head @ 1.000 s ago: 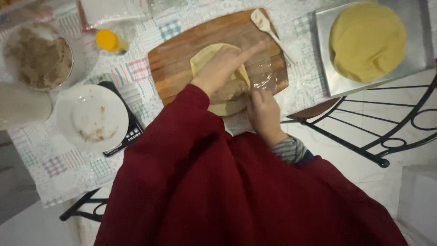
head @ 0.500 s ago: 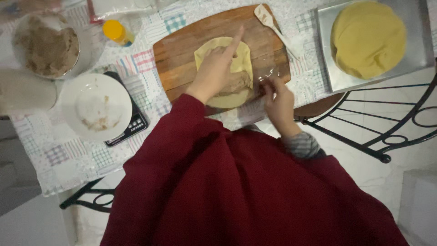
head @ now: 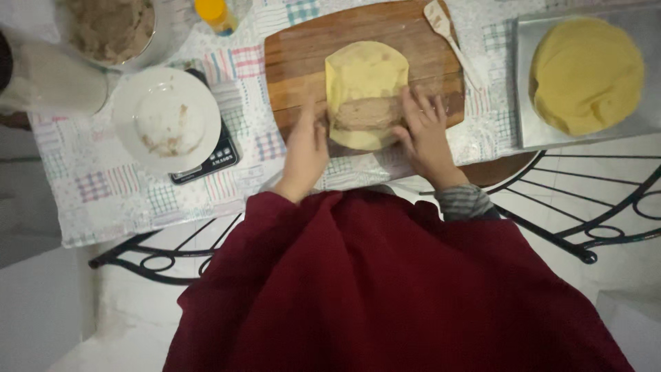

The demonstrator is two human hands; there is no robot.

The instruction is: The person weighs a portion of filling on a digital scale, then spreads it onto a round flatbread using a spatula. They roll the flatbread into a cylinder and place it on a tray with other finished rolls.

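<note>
The yellow flatbread (head: pixel 365 83) lies near the middle of the wooden cutting board (head: pixel 296 62), with a band of brown filling (head: pixel 361 114) across its lower half. Its two side edges are now folded inward, so it reads as a squared strip rather than the round it was a second ago. Half a second back my left hand was reaching across the top of it, one finger pointing toward the board's far edge; now that hand has come down to the left side, so the folding is under way and the filling is partly boxed in.

My left hand (head: pixel 308 148) rests at the bread's lower left edge, fingers together and flat against the board, holding nothing. My right hand (head: pixel 427 134) sits at the right edge, fingers (head: pixel 416 110) spread and pressing just beside the filling, also gripping nothing. The bread lies between the two hands, touching both.

A wooden spatula (head: pixel 451 38) lies at the board's far right corner. Toward the tabletop's right edge a metal tray (head: pixel 527 89) carries a stack of flatbreads (head: pixel 585 72). To the left, a white plate (head: pixel 167 118) sits on a kitchen scale (head: pixel 210 162).
</note>
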